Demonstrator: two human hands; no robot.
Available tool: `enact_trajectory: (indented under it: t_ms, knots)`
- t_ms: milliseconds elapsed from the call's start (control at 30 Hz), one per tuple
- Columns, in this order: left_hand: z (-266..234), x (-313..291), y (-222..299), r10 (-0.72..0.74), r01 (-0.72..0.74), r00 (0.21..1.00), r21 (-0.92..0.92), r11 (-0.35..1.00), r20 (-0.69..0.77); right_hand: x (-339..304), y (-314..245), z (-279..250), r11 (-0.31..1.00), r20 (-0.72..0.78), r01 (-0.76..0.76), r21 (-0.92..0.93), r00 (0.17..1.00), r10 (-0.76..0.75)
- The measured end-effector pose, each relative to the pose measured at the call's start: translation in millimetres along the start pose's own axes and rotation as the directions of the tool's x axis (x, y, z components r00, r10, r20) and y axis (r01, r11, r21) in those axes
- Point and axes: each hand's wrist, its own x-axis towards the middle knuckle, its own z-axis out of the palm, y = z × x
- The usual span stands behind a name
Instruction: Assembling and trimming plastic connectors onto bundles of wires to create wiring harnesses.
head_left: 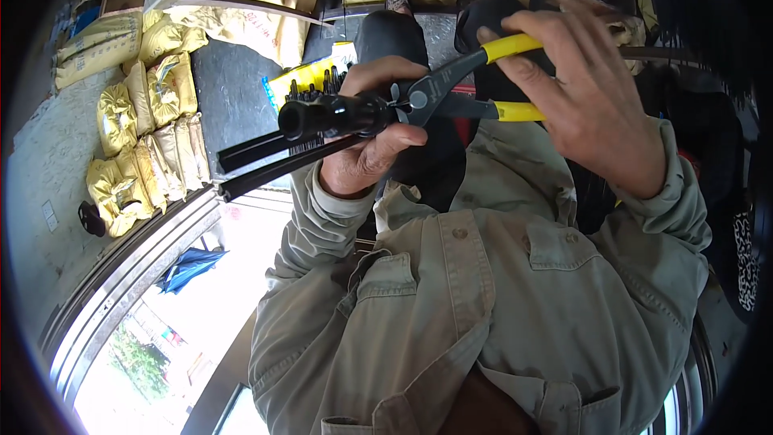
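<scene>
Two yellow grips (515,46): they stand apart within our right hand (586,84), which is clasped around them; an uneven squeeze could, we judge, twist the pliers (439,87) off line.
Pliers' jaws: they meet the black tubular piece (334,116) close to our fingers; we cannot tell how firmly they bite, and a poor bite could let them skid and scratch it.
Left thumb: just beside the pliers' head, so a slip there might nip us.
Black rods (258,155): they reach out to the lower left, and their overhang could swing the piece if our hold loosens.
Left hand (352,167): closed on the black tubular piece, forefinger above and thumb below.
Black tubular piece: it lies across that grasp, its round open end jutting left of our knuckles, its other end at the pliers.
</scene>
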Motion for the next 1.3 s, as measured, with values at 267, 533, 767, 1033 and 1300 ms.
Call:
enact_trajectory:
  t_ms: [267,533,767,1033,1300]
  knots:
    - [7,-2,-4,-0.037,0.039,0.985,0.003,0.999,-0.171,-8,-19,23,0.964,0.108,-0.171,0.205,0.982,0.152]
    - [12,9,7,-0.023,0.004,0.987,-0.12,0.993,-0.157,0,13,-10,0.766,0.345,-0.233,0.6,0.939,0.015]
    - [14,31,19,-0.013,-0.011,0.983,-0.132,0.991,-0.184,-13,-17,18,-0.638,0.579,-0.651,0.411,0.727,-0.369]
    - [-8,32,-4,-0.018,-0.021,0.995,-0.383,0.923,-0.099,-2,-87,75,-0.852,0.352,-0.284,0.44,0.927,-0.128]
    - [-9,20,9,-0.094,0.041,0.971,-0.236,0.971,-0.219,11,-28,42,-0.041,0.378,-0.378,0.925,0.904,0.199]
